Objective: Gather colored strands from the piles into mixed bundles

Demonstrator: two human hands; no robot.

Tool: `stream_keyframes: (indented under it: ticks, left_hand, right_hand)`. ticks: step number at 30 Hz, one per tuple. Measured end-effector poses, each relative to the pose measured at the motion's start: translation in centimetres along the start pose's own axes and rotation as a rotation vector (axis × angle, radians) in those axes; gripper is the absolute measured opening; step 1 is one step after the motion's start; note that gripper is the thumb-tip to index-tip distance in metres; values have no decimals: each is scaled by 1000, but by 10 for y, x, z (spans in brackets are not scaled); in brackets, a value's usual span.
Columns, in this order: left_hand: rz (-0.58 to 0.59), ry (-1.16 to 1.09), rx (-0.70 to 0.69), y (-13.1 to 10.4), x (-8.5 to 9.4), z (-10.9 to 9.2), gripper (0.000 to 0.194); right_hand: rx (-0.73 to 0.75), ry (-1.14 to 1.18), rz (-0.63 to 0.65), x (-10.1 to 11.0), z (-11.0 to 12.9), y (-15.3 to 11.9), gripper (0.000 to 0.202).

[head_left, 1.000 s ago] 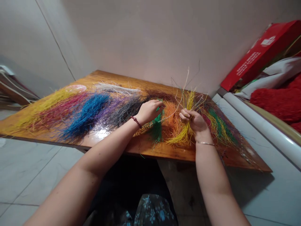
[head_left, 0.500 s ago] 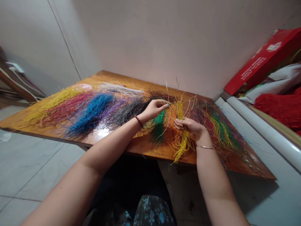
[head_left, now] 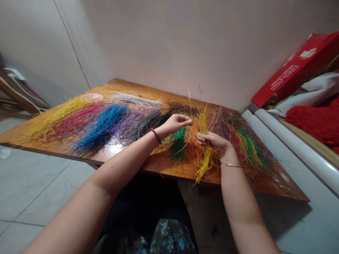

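My right hand (head_left: pixel 210 140) is closed around the middle of a bundle of yellow strands (head_left: pixel 203 164), whose ends fan out above and below the fist. Just left of it, my left hand (head_left: pixel 178 123) pinches a thin pale strand (head_left: pixel 189 135) that runs up and down past the fingertips. Orange strands (head_left: pixel 195 143) lie on the table beneath the yellow bundle. A green bunch (head_left: pixel 178 143) rests below my left hand, partly behind its wrist.
Yellow (head_left: pixel 58 114), red (head_left: pixel 74 121), blue (head_left: pixel 103 125), purple and dark grey (head_left: pixel 144 125) strand piles spread over the wooden table (head_left: pixel 164 169). Mixed-colour strands (head_left: pixel 246 144) lie at right. A red box (head_left: pixel 291 70) and red strands (head_left: pixel 315 120) sit beyond the table's right side.
My left hand has shifted very slightly right with the pale strand, toward the yellow bundle. The right hand keeps its grip in nearly the same place.
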State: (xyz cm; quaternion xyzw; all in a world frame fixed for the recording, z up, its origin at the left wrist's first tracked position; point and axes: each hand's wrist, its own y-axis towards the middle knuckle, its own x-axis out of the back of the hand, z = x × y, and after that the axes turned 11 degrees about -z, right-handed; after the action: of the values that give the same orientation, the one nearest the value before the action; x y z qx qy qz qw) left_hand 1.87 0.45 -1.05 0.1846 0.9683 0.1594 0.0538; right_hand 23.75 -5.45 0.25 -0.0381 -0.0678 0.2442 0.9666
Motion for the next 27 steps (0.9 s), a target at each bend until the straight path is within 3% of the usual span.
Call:
stream_keyframes:
  ticks: [5,14,27]
  left_hand:
    - [-26,2,2,1,-2,3,43]
    - [-208,11,-14,1,0,-2,43]
    - [-247,-32,9,-6,-3,-13,37]
  right_hand:
    - [-5,-13,2,2,-5,2,46]
    - [-10,-34,-2,3,-6,2,45]
    - [-9,-38,4,6,-11,4,44]
